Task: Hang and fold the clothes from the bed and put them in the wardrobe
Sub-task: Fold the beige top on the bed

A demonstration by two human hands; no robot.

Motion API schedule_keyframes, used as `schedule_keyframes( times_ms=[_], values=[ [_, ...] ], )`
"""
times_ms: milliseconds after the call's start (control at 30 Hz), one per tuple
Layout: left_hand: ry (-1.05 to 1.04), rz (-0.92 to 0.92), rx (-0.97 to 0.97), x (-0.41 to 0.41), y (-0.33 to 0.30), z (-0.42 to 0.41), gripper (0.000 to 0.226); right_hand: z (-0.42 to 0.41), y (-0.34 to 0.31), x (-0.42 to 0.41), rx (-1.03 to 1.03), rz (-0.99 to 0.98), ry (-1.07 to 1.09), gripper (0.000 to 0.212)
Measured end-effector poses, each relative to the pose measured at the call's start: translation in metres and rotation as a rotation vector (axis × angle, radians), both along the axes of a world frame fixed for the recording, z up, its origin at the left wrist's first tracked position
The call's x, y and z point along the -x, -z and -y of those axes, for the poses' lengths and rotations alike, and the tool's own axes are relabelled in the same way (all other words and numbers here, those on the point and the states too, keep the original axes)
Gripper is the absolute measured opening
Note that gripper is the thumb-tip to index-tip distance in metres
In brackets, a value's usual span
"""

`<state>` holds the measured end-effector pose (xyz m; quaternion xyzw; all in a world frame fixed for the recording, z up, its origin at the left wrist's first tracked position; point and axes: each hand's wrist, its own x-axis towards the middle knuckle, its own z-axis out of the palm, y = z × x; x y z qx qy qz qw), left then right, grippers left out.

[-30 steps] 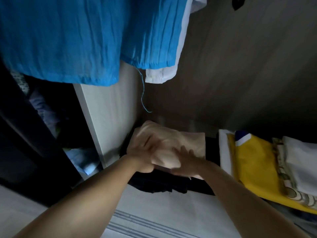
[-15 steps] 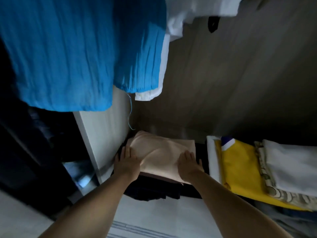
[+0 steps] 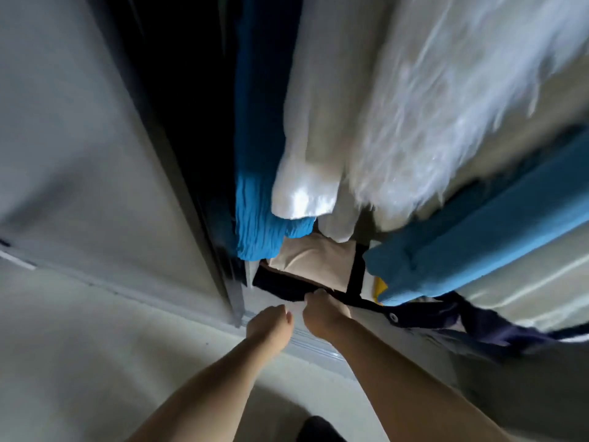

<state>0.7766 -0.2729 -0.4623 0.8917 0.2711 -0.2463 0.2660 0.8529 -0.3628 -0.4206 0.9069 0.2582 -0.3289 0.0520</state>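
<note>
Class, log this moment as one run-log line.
folded beige cloth: on dark pile | left hand: off cloth, curled | right hand: at pile's edge

a dark folded pile (image 3: 287,287) lies on the wardrobe floor (image 3: 277,303), a beige folded garment (image 3: 315,261) on top.

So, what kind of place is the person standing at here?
Most likely an open wardrobe in a bedroom. Clothes hang from above: a blue pleated garment and a white garment. Below them a folded beige cloth lies on a dark folded pile.
</note>
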Motion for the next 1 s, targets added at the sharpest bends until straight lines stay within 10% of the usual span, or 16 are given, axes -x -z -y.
schedule_keyframes(
  times_ms=[333, 600, 1000],
  values=[
    [-0.105, -0.021, 0.096, 0.113, -0.191, -0.010, 0.038, 0.010, -0.189, 0.096, 0.015, 0.011, -0.209, 0.036],
    [-0.210, 0.319, 0.039, 0.134, -0.340, -0.048, 0.030, -0.021, -0.332, 0.122, -0.237, 0.105, -0.184, 0.030],
    [-0.297, 1.178, 0.023, 0.102, -0.561, -0.071, 0.040, -0.062, -0.622, 0.109, -1.392, 0.594, -0.150, 0.024]
  ],
)
